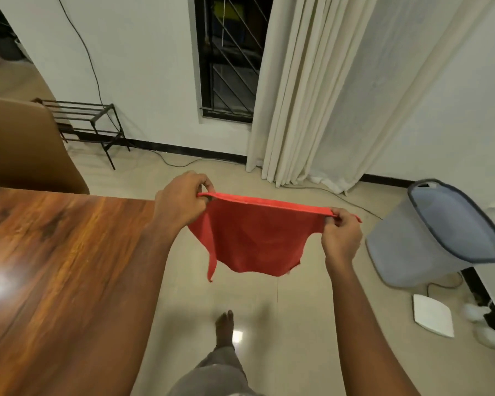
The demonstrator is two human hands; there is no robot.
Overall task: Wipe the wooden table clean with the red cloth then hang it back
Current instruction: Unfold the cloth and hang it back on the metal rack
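Across the middle of the frame, the red cloth (255, 232) hangs in the air, stretched by its top edge between two hands, over the pale floor (297, 324) and just off the right side of the worktop. Left of centre, the left hand (183, 202) pinches one top corner between thumb and curled fingers; right of centre and a little lower, the right hand (342, 237) pinches the other top corner the same way. The top hem runs taut between them, and the rest of the cloth droops below in a loose curve, with one narrow strip dangling at its lower left.

The wooden worktop (55, 267) fills the lower left of the frame, its glossy brown grain carrying a bright glare near the left edge; the left forearm crosses over its right side. Behind it, at the left edge, a brown chair back (20, 144) shows, and beyond that a dark metal rack (95, 121) stands against the white wall. A barred window (229, 52) sits at top centre, with a cream curtain (312, 95) just to its right reaching the floor. At the right, a grey bin (429, 238) with a dark rim stands on the floor, and a white flat box (433, 315) lies below it in the frame. A bare foot (225, 327) shows at bottom centre.
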